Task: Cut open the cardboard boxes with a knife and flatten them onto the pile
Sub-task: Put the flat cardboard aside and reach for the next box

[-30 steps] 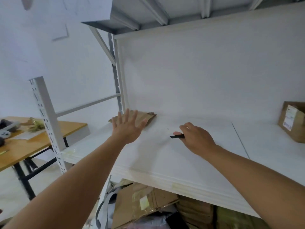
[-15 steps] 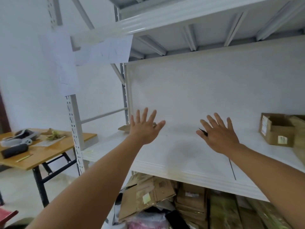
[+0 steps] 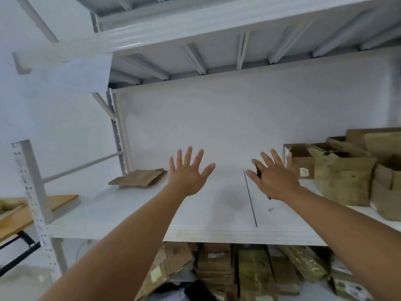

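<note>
My left hand (image 3: 188, 173) is raised over the white shelf (image 3: 134, 211) with its fingers spread, and it holds nothing. My right hand (image 3: 273, 176) is raised beside it with straight fingers. A thin black knife (image 3: 258, 170) is tucked between its thumb and palm, and only the knife's ends show. A flattened brown cardboard piece (image 3: 138, 178) lies at the shelf's back left, left of my left hand. Open cardboard boxes (image 3: 345, 177) stand on the shelf's right side, just right of my right hand.
Flattened cardboard (image 3: 217, 268) is stacked under the shelf. A perforated steel upright (image 3: 30, 181) stands at the front left, with a wooden table (image 3: 32, 209) beyond it. Another shelf (image 3: 195, 20) runs overhead. A dark seam (image 3: 250, 198) crosses the shelf board.
My view has swung right and up, bringing the boxes into sight. My left hand lifted off the flattened cardboard. My right hand rose from the shelf and spread its fingers, keeping the knife.
</note>
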